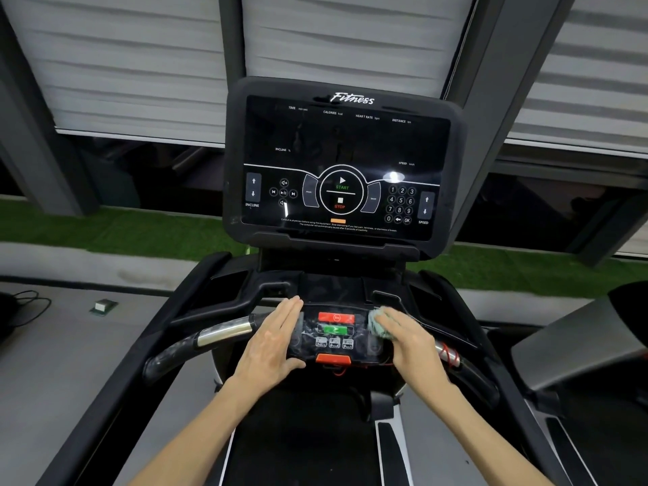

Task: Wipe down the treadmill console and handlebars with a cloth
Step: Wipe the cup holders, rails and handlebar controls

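With near-flat fingers the right hand [406, 340] presses a crumpled pale-green cloth [377, 321] on the black button panel's [335, 345] three o'clock end; its long axis runs to nine o'clock, where the flat, empty left hand [273, 340] rests.

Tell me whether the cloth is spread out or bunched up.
Bunched up: the cloth shows as a small rounded wad under the right hand, pressed on the button panel.
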{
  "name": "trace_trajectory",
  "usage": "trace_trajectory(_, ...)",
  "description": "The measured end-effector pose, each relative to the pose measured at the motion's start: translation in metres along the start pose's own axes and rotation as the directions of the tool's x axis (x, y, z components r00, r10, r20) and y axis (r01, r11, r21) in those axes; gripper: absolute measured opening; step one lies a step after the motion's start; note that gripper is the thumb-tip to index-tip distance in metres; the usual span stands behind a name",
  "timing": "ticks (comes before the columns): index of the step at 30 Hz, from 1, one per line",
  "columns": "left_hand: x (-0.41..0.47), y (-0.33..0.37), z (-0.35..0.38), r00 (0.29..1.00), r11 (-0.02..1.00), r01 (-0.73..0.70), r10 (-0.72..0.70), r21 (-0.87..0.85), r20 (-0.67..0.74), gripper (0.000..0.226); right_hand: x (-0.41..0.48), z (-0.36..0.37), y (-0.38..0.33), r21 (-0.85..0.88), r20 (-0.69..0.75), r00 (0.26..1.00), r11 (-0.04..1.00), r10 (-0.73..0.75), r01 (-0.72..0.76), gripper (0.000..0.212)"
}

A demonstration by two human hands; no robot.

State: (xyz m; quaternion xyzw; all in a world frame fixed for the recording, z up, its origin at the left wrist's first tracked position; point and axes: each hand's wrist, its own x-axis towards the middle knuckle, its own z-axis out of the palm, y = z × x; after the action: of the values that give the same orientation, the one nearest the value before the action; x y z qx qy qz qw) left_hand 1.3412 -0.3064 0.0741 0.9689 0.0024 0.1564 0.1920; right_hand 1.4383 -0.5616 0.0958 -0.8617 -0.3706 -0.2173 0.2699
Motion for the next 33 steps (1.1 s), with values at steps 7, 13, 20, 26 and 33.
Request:
trace_trajectory(7, 0.0, 0.0, 0.0, 1.0, 1.0, -0.008, 0.008, -0.01, -0.001, 0.121, -0.049, 0.008, 0.0, -0.191, 0.15, 0.98, 0.969, -0.128, 0.156, 0.074)
trace_trajectory(13, -0.002, 0.003, -0.003, 1.0, 1.0, -0.002, 0.001, -0.014, -0.013, 0.12, 0.019, 0.01, -0.005, -0.188, 0.031, 0.999, 0.981, -0.037, 0.042, 0.063)
trace_trajectory(20, -0.001, 0.003, -0.004, 1.0, 1.0, -0.01, 0.01, -0.017, -0.014, 0.118, -0.038, 0.029, -0.022, -0.119, 0.112, 0.981, 0.977, -0.161, 0.174, 0.069)
trace_trajectory(26, -0.001, 0.002, -0.004, 1.0, 1.0, -0.015, 0.015, -0.017, 0.009, 0.117, -0.016, 0.014, -0.021, -0.127, 0.157, 0.967, 0.967, -0.201, 0.221, 0.069)
trace_trajectory(33, 0.002, -0.005, -0.009, 0.999, 0.999, -0.019, 0.02, -0.044, 0.032, 0.115, 0.025, 0.012, -0.028, -0.171, -0.04, 0.991, 0.978, -0.124, 0.116, 0.039)
